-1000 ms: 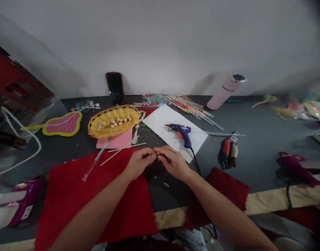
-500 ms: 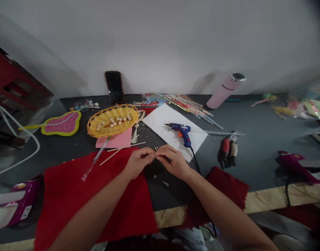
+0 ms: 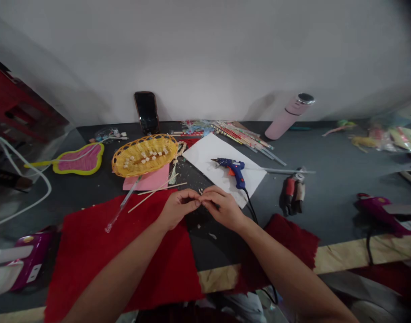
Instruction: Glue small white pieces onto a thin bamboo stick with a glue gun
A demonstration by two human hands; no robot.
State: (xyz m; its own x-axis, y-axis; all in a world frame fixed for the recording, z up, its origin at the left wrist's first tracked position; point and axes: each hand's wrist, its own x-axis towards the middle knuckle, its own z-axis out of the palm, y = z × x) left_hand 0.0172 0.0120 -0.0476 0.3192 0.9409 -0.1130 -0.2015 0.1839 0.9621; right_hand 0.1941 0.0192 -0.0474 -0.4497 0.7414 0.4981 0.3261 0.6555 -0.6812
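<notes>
My left hand (image 3: 179,207) and my right hand (image 3: 222,207) meet fingertip to fingertip over the dark table, at the edge of a red cloth (image 3: 124,255). Both are closed in a pinch. Whatever lies between the fingertips is too small and too covered to make out. Just beyond them is a small cluster of pale beads (image 3: 201,191). A blue hot glue gun (image 3: 236,169) with a clear glue stick rests on a white sheet (image 3: 205,152) past my right hand. Thin wooden sticks (image 3: 156,194) lie beyond my left hand.
A yellow wicker basket (image 3: 144,152) holds several pale pieces. Farther back stand a phone (image 3: 147,112) and a pink bottle (image 3: 287,119), with a pile of wrapped sticks (image 3: 242,134) between. Pliers (image 3: 293,193) lie at right. The glue gun's black cord (image 3: 251,208) runs by my right wrist.
Both hands stay together in nearly the same place, with only a slight shift of the fingertips. The things on the table have not moved.
</notes>
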